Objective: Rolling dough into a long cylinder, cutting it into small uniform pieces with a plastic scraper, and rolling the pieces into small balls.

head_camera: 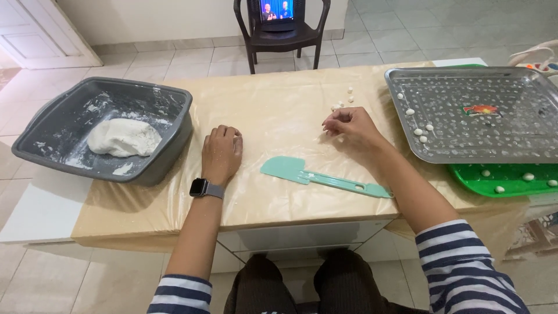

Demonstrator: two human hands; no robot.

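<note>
The left hand (pixel 221 152) rests on the plastic-covered surface (pixel 273 192), toward its left half, with its fingers curled into a loose fist that holds nothing; it seems simply parked there, perhaps to steady the body. A watch (pixel 204 188) sits on that wrist.

The right hand (pixel 349 128) lies further toward the right, nearer the far edge, with its fingers drawn together at the tips as if pinching or rolling something small. Whether a bit of dough is actually between them I cannot tell, since the fingertips hide it. Just beyond this hand, close to the far edge, lie a few small white dough balls (pixel 344 100), apart from one another, probably so they do not stick.

A grey tub (pixel 174 125) stands at the left edge, dusted with flour, with a lump of white dough (pixel 123 138) inside it, within easy reach of the left hand. A mint-green spatula (pixel 317 176) lies flat near the front edge, between the two forearms and touching neither hand.

At the right edge a perforated metal tray (pixel 511 148) rests on top of a green tray (pixel 471 180); both carry a few white balls, spaced well apart.
</note>
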